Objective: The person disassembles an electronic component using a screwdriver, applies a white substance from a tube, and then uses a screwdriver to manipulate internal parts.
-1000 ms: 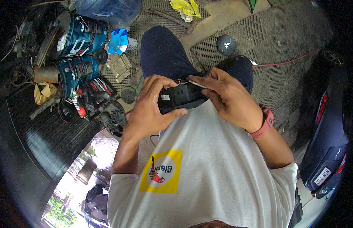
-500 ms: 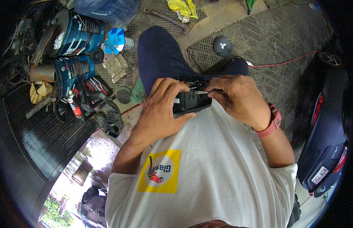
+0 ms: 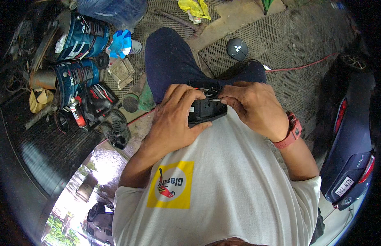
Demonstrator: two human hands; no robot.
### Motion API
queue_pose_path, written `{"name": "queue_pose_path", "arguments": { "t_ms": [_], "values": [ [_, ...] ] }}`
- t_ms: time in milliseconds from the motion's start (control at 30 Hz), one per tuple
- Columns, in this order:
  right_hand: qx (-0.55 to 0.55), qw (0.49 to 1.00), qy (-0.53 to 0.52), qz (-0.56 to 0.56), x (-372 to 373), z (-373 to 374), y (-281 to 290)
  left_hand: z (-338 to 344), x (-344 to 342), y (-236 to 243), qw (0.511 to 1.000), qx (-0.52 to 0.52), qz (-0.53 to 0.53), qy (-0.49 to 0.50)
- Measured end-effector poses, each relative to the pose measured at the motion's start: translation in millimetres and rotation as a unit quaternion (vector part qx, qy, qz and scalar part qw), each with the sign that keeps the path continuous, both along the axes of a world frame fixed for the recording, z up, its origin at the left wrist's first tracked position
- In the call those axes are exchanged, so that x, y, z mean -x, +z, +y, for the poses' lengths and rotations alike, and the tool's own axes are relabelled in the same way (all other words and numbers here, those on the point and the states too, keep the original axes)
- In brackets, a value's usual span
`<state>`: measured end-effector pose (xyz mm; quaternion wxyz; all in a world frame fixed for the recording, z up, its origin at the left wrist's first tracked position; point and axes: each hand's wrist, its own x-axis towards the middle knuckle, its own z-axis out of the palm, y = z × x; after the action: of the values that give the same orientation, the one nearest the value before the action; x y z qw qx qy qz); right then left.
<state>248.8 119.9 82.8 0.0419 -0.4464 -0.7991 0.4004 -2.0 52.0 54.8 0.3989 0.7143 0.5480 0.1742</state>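
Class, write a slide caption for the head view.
Left hand grips a black casing; right hand pinches a thin metallic piece.

Matt black plastic case point(image 3: 207, 110) (smooth-looking), white cloth shirt point(image 3: 235, 176), glossy dark car point(image 3: 349, 151)

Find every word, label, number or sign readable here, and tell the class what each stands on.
Wording is described, not copied:
Yellow square on the white T-shirt: dark word, upside down.
White plate on the dark car: dark characters.
Upper blue bucket: large white lettering.
Dark cap: white emblem.
Red-and-white spray can, black jug: print too small to read.
White label on the held black case: too small to read.
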Motion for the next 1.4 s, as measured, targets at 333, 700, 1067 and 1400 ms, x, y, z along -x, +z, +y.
{"name": "queue_pose_path", "arguments": {
  "t_ms": [333,700,1067,1400],
  "values": [
    [-0.015,0.997,0.075,-0.008,2,12,-6,0,5,-2,1.000,-0.007,-0.021,-0.008],
    [-0.161,0.957,0.176,-0.166,23,1,-4,-5,4,-14,1.000,-0.006,-0.018,-0.012],
    [-0.035,0.997,0.017,0.067,2,16,-26,12,32,-2,0.998,0.005,-0.057,-0.003],
    [0.096,0.976,-0.013,0.197,17,-7,-49,-2,67,-26,0.991,0.046,-0.122,0.042]
  ]
}}
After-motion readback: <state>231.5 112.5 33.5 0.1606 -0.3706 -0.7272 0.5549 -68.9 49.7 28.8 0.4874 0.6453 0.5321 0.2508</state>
